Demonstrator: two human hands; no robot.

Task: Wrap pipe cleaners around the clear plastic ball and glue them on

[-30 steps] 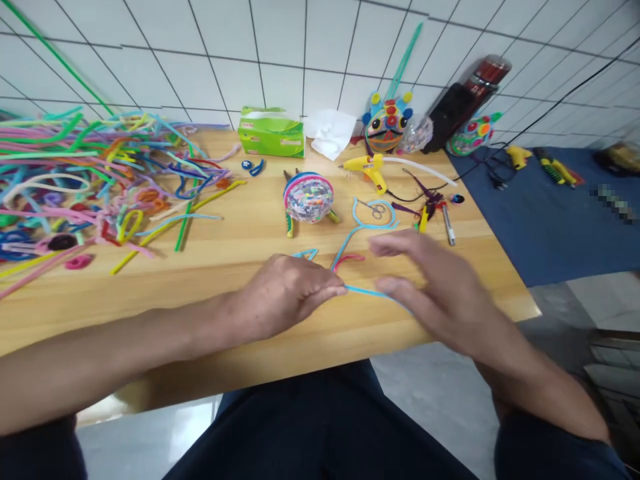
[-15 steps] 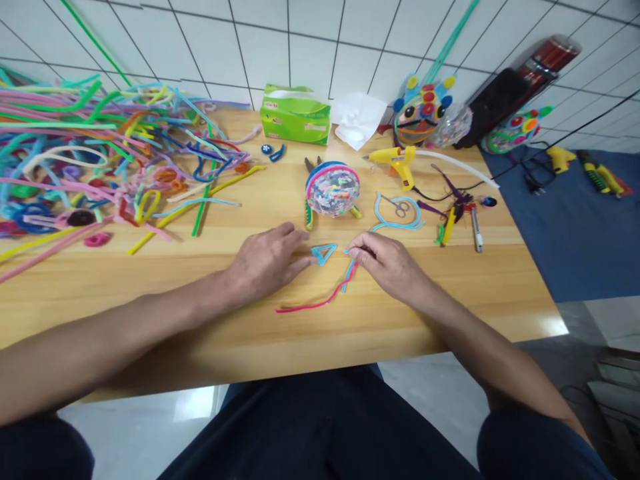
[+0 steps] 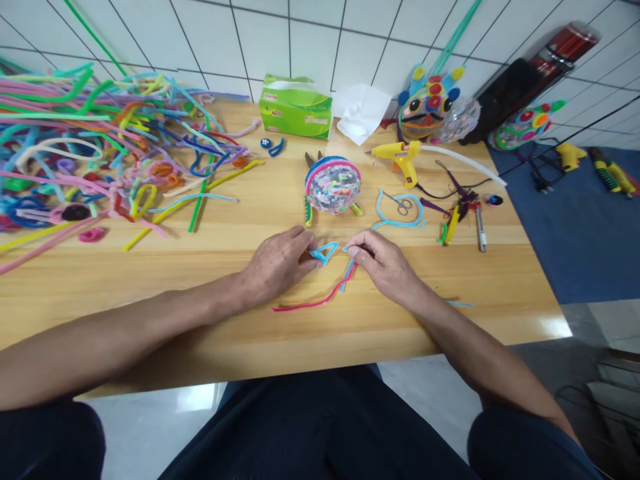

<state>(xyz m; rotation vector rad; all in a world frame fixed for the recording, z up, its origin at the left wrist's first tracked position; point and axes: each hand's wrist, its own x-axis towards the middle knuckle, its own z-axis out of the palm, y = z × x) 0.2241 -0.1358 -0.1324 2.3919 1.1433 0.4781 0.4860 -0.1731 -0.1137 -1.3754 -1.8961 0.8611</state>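
My left hand (image 3: 280, 263) pinches the left side of a light-blue pipe cleaner bent into a triangle (image 3: 327, 253). Just to its right, the thumb and fingertips of my right hand (image 3: 377, 260) are pressed together on a short end of light-blue pipe cleaner (image 3: 345, 249). From beneath that hand a pink pipe cleaner (image 3: 320, 303) and a straight blue one (image 3: 344, 283) run out over the wood. Beyond both hands stands a round clear ball of colourful bits (image 3: 334, 187) with a pink and blue rim.
A tangled heap of coloured pipe cleaners (image 3: 75, 153) covers the table's left end. Scissors (image 3: 404, 205) lie inside a blue loop, near a yellow glue gun (image 3: 400, 157). A green tissue pack (image 3: 295, 110), a decorated figure (image 3: 427, 107) and a cutter knife (image 3: 481, 230) are further back and right.
My left hand has shifted slightly right and now grips the triangle's edge. The right hand keeps its pinch. A bit of blue pipe cleaner shows beside my right forearm.
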